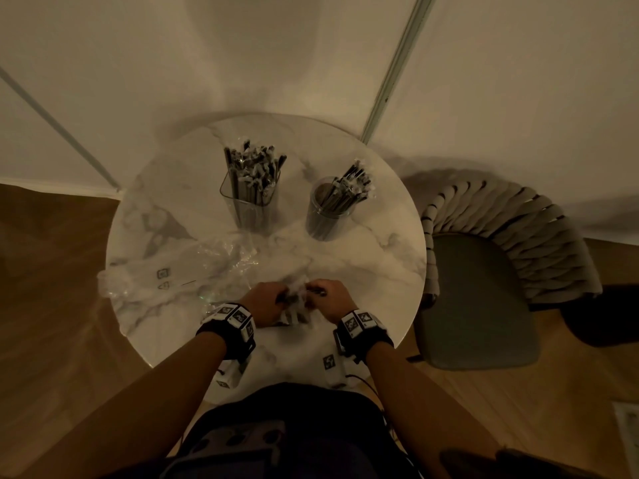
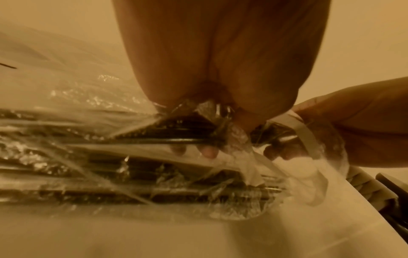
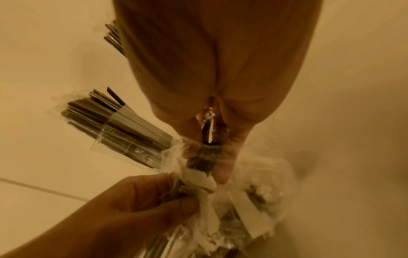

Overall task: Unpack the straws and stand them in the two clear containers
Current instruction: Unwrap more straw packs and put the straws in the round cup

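Note:
Two clear containers stand at the back of the round marble table (image 1: pixel 363 257): a square one (image 1: pixel 249 198) and a round one (image 1: pixel 327 214), each holding several dark wrapped straws. Near the front edge both hands hold a clear plastic pack of dark straws (image 1: pixel 296 307). My left hand (image 1: pixel 268 304) grips the pack's crumpled wrap; its fingers (image 2: pixel 207 151) curl round the plastic over the straws (image 2: pixel 154 174). My right hand (image 1: pixel 328 299) pinches the wrap (image 3: pixel 198 178) from the other side, facing the left hand (image 3: pixel 154 197). One straw-filled container (image 3: pixel 123 129) shows beyond.
A loose, empty clear bag (image 1: pixel 173 271) lies crumpled on the table's left half. A padded chair (image 1: pixel 484 288) stands close to the table's right side. White walls rise just behind the table, and wooden floor (image 1: pixel 52 271) surrounds it.

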